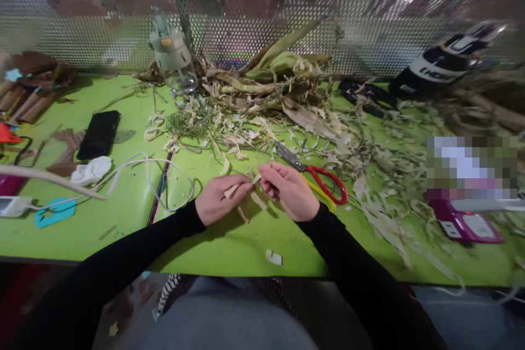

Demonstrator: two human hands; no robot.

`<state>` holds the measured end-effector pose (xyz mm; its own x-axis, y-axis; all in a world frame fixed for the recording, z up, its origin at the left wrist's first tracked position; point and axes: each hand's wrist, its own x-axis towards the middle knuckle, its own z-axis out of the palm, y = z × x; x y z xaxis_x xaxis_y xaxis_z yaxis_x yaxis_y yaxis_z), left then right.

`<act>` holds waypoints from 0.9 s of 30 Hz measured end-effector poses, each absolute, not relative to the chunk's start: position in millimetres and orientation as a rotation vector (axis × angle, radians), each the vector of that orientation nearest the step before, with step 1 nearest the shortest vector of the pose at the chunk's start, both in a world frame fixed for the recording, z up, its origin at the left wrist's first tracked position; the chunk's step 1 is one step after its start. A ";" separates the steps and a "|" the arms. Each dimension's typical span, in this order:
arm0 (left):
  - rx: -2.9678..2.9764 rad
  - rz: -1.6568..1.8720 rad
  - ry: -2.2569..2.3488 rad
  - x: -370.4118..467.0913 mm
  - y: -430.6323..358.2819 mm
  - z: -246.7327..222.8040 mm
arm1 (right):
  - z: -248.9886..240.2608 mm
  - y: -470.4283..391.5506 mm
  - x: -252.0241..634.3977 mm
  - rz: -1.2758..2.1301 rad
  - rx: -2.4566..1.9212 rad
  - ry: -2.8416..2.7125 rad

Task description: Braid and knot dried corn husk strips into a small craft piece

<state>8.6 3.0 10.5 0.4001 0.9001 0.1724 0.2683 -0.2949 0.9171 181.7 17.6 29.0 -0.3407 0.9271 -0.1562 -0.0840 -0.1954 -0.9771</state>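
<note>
Over the green table, my left hand [221,197] is closed round a pale, thin strip of dried plant husk [232,190]. My right hand [289,188] pinches the strip's other end, close to the left fingertips. More pale strip ends hang below the fingers. Just behind my right hand lie scissors with red handles [332,183], their blades pointing away to the left. A yellow-handled tool [322,191] lies partly hidden under them. A small white piece [274,257] rests near the table's front edge.
Dried husks [262,82] and shreds heap along the back against a perforated metal screen [246,16]. A clear bottle [174,60] and a dark bottle [438,68] stand there. To the left are a black phone [98,134] and white cables [141,161]; a magenta device [471,224] sits right.
</note>
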 end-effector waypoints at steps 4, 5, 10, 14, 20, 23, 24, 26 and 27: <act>1.193 0.940 0.936 8.5 8.9 8.6 | 35.3 18.8 188.9 0.760 -1.108 -1.643; 1.098 0.966 0.896 8.3 9.7 8.7 | 35.6 16.0 187.3 0.574 -1.059 -1.755; 0.927 1.046 0.901 10.2 9.2 10.1 | 27.3 3.8 170.6 0.237 -1.148 -2.194; 0.911 1.060 0.941 14.4 8.7 9.2 | 21.0 4.5 164.5 0.304 -1.304 -2.246; 1.001 1.068 0.995 14.7 8.8 7.4 | 20.9 3.8 161.4 0.293 -1.364 -2.248; 1.179 1.035 1.016 11.2 9.8 10.4 | 25.9 1.9 160.8 0.478 -1.272 -2.183; 1.218 1.016 1.022 10.0 10.0 11.6 | 27.6 1.2 160.7 0.540 -1.244 -2.163; 1.266 0.991 1.028 8.1 10.0 13.7 | 29.2 -0.3 160.0 0.638 -1.189 -2.142; 1.280 0.991 1.030 7.7 10.0 14.2 | 28.8 -1.1 159.3 0.679 -1.168 -2.137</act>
